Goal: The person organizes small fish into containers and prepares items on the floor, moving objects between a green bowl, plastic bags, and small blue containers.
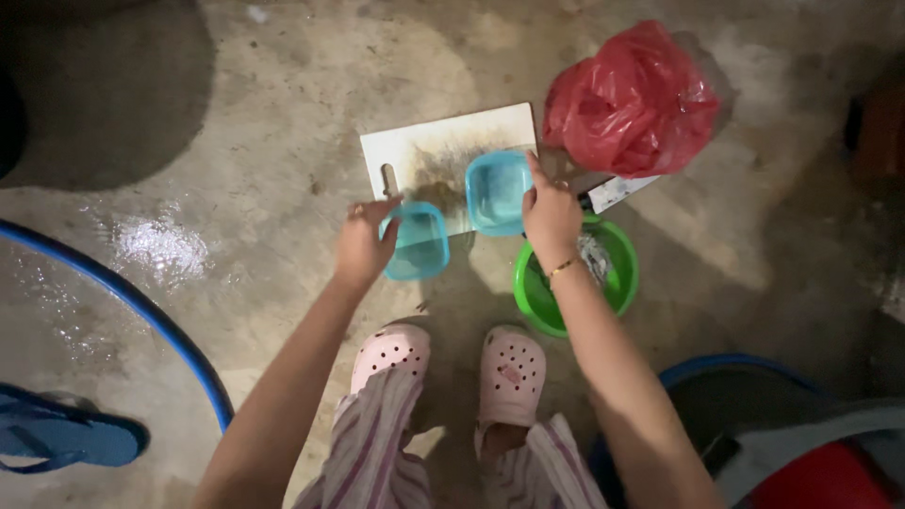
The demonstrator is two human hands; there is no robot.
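Pink clogs (452, 372) on wet concrete floor (236, 141). L hand (366, 243) grips rim of teal tub (417, 243); R hand (551, 219) pinches edge of 2nd teal tub (496, 191) on white cutting board (429, 151). Green bowl (617, 283) under R wrist. Red plastic bag (633, 99) beyond.

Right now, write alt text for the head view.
Left hand and right hand each hold a teal square container over a stained white cutting board, beside a green bowl and red bag.
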